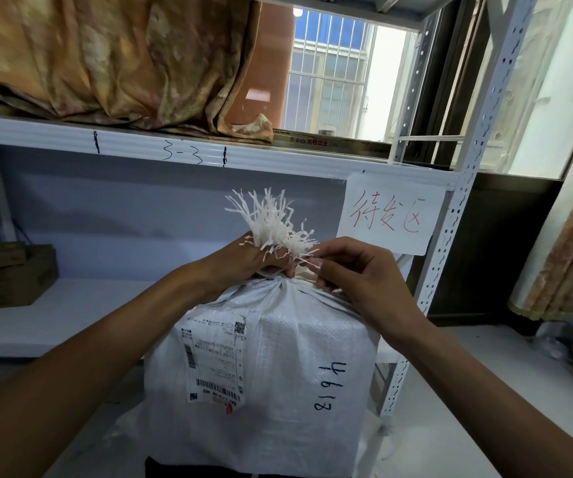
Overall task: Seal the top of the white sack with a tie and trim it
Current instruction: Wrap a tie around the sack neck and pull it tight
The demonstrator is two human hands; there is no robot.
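Head view: white sack point(271, 367) stands upright before the shelf point(174, 150), frayed neck point(271, 222) pointing up.
Left hand point(243, 263): closed around the gathered neck.
Right hand point(357, 274): fingertips pinched on a thin strand point(307, 262).

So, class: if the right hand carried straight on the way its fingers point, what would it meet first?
Probably the left hand gripping the sack's gathered neck; the right hand points leftward at it, though depth is unclear.
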